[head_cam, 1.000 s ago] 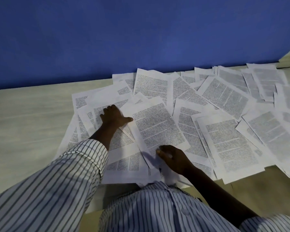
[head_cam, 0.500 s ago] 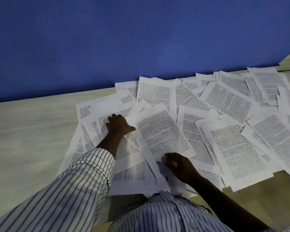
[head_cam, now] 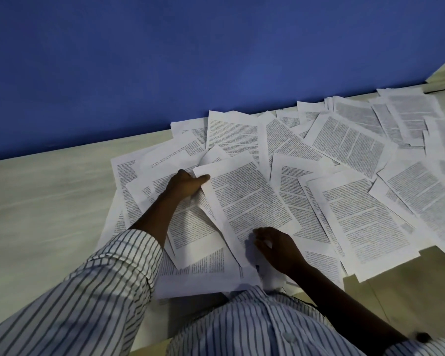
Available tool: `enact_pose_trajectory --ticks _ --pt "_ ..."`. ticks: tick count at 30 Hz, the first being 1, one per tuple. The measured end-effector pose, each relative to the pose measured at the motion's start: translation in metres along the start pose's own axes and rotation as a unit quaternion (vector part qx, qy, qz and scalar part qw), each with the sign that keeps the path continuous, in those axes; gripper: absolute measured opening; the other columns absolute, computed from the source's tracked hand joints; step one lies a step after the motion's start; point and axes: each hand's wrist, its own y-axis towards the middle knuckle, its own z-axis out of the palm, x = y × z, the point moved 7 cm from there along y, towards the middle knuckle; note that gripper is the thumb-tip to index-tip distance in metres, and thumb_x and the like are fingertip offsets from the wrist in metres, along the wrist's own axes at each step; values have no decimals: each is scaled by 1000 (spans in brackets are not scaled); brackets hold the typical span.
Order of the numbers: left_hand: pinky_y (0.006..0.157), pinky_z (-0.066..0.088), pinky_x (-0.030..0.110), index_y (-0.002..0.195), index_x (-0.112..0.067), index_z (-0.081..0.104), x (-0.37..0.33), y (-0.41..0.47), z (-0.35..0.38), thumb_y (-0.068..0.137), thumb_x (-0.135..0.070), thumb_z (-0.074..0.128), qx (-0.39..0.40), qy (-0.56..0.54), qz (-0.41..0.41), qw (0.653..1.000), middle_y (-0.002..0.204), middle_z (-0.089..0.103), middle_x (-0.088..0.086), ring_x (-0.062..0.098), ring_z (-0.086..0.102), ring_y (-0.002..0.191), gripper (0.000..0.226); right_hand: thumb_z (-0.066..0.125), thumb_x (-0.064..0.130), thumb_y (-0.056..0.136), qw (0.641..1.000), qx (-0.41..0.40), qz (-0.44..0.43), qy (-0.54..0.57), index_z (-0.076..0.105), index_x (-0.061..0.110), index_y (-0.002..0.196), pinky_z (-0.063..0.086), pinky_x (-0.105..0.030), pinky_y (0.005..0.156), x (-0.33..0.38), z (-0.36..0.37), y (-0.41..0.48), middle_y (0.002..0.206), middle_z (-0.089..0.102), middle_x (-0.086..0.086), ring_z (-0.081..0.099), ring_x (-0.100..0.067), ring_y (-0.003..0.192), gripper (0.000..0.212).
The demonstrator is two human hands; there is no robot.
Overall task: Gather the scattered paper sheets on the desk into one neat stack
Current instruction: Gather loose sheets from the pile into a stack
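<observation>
Basically, paper sheets (head_cam: 357, 140) cover the centre and right of the desk (head_cam: 36, 201), loosely overlapped, with no stack yet. Left hand (head_cam: 185, 183) sits at the upper-left corner of the top sheet (head_cam: 247, 199), thumb laid on it, fingers hidden, so can't tell if it pinches. Right hand (head_cam: 278, 249) curls its fingers round that sheet's lower edge. Paper looks light, floppy and slippery; best taken by opposite edges, not the middle.

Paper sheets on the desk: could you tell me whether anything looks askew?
Yes. The printed sheets sprawl across the desk, overlapping at every angle, none squared up. The left hand and right hand hold the central sheet, itself tilted.
</observation>
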Motion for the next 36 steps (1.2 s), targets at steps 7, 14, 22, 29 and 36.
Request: enact_pose_trajectory --ticks 7,14,22,29,36 --pt "89 54 34 109 -19 67 -21 -40 31 88 -70 54 78 -94 11 992 101 70 5 23 67 94 57 62 30 96 1000 -6 -4 0 68 17 124 43 -20 92 0 1 1 125 68 1 64 -17 113 31" --pt "104 46 57 133 -24 62 4 -95 72 75 -81 52 111 -588 12 801 128 67 11 32 61 119 82 58 36 95 1000 -3 -5 13 68 17 125 39 -16 93 -2 1 0 126 68 0 64 -19 114 37" --pt "84 58 37 124 -7 64 22 -123 124 89 -7 70 39 -299 27 953 117 71 13 25 69 99 36 64 23 90 995 -86 -30 37 73 8 106 41 -18 88 -5 -26 -9 118 70 -8 66 -27 108 24" --pt "84 48 23 125 -9 64 2 -105 107 90 5 62 33 -243 65 967 115 66 1 20 64 100 38 77 41 77 951 -179 226 -108 48 5 130 47 -49 97 -117 -91 -35 132 51 -17 50 -39 122 70" --pt "99 52 40 110 -15 73 9 -105 135 73 -9 71 90 -250 24 964 111 74 2 25 68 104 37 67 55 79 948 -132 244 -155 47 10 125 45 -46 86 -139 -103 -30 123 50 -12 47 -36 113 68"
